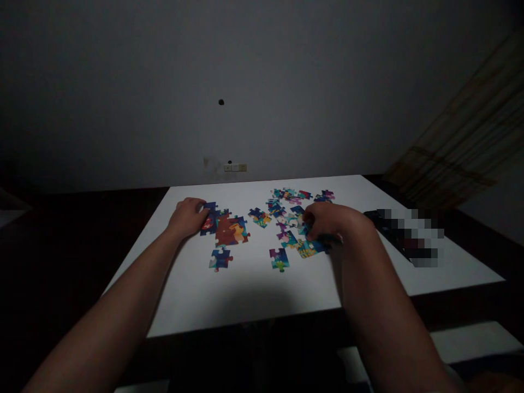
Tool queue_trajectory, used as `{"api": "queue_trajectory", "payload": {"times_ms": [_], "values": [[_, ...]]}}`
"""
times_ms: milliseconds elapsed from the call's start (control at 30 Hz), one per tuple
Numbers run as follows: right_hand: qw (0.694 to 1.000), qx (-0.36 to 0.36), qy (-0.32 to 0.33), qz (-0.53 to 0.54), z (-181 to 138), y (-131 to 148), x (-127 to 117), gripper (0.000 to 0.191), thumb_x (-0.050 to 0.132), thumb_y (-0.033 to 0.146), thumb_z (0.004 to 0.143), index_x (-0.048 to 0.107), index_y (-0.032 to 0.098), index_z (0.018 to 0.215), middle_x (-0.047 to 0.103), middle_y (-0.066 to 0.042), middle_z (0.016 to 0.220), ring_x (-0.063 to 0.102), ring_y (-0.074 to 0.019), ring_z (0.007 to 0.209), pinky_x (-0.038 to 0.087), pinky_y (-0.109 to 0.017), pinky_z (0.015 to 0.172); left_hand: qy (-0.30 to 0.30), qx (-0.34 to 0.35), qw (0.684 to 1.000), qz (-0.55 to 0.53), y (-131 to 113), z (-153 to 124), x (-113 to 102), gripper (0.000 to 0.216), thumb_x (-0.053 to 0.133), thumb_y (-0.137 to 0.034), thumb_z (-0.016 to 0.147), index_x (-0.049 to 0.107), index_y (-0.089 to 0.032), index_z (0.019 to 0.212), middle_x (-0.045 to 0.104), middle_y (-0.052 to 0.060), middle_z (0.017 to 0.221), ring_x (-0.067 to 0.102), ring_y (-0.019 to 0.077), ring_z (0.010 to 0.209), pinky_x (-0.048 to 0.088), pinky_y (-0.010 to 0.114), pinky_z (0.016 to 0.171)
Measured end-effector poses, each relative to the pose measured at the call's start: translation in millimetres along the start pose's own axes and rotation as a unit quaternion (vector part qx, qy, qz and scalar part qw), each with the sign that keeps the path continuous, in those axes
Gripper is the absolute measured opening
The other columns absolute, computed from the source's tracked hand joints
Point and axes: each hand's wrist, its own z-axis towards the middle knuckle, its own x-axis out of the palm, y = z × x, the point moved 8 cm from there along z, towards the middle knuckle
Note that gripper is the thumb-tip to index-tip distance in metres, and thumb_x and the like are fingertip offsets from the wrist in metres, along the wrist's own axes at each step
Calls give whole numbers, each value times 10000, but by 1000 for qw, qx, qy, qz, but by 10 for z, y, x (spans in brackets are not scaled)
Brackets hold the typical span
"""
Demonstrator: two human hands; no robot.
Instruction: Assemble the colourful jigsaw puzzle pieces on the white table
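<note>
Head view. Two bare arms reach over a white counter (pixel 245 295) in dim light. The left hand (pixel 188 217) lies with loosely curled fingers (pixel 203 209) on the left edge of a joined block of puzzle pieces (pixel 231 230); whether a piece is pinched there cannot be told. The right hand (pixel 327 221) is bent knuckles-up over a blue-teal cluster (pixel 309 248), and its fingertips are hidden, so its hold cannot be told either.

Risks, as judged: the joined block could be pushed apart or slid by pressure from the left hand. The scattered loose pieces (pixel 286 204) could be swept aside by the right wrist. Two single pieces (pixel 220 258) (pixel 279 258) lying nearer the front edge could be brushed off by a forearm.

Hard to make out: the printed pictures are lost in shadow. A dark object (pixel 405 234) at the right is pixelated and cannot be identified. Both elbows are cut off by the frame.
</note>
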Motion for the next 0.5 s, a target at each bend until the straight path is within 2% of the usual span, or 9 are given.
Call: {"api": "queue_trajectory", "payload": {"times_ms": [200, 333, 500], "values": [[999, -39, 28, -14, -45, 218, 20, 373, 925, 201, 567, 763, 272, 896, 782, -29, 867, 706, -228, 716, 489, -310, 584, 2, -2, 1000, 1, 12, -1, 8, 496, 559, -486, 929, 777, -201, 1272, 737, 171, 1367, 650, 370, 1318, 487, 517, 1186], [994, -107, 21, 28, -128, 464, -7, 322, 814, 153, 671, 713, 270, 953, 749, -8, 868, 668, -191, 711, 458, -281, 576, 2, 4, 1000, 6, 7, 8, 18, 483, 561, -487, 929, 787, -208, 1253, 748, 161, 1345, 642, 368, 1327, 468, 525, 1206], [980, -160, 20, 119, -130, 697, -39, 434, 811, 192, 748, 760, 268, 1173, 752, -11, 914, 691, -188, 778, 529, -272, 663, 2, 0, 1000, 10, 19, 5, 20, 493, 554, -500, 933, 781, -225, 1273, 746, 146, 1356, 631, 366, 1345, 481, 518, 1194]]}}
